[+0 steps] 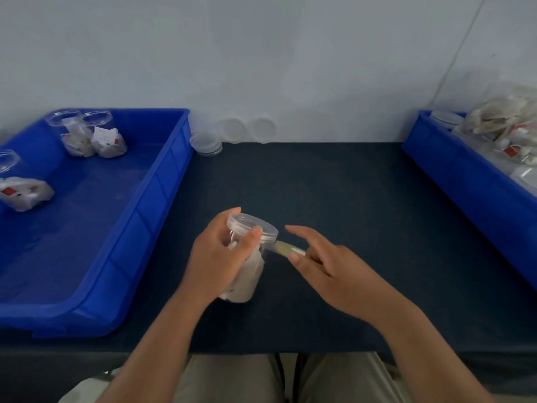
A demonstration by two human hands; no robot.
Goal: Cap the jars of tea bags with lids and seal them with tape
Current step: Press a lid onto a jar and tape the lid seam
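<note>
A dark tabletop (334, 184) stands against a pale wall. At its centre the left hand (215, 263) grips a tilted jar (250, 274) of tea bags, its lid (252, 228) already on. The right hand (328, 266) pinches a strip of tape (286, 248) that runs from the lid's rim; the forefinger is extended. Step in hand: sealing. The next move probably calls for wrapping the strip round the lid seam under tension. More jars (96, 141) stand in the left bin (162, 175); spare lids (232, 130) lie by the wall.
</note>
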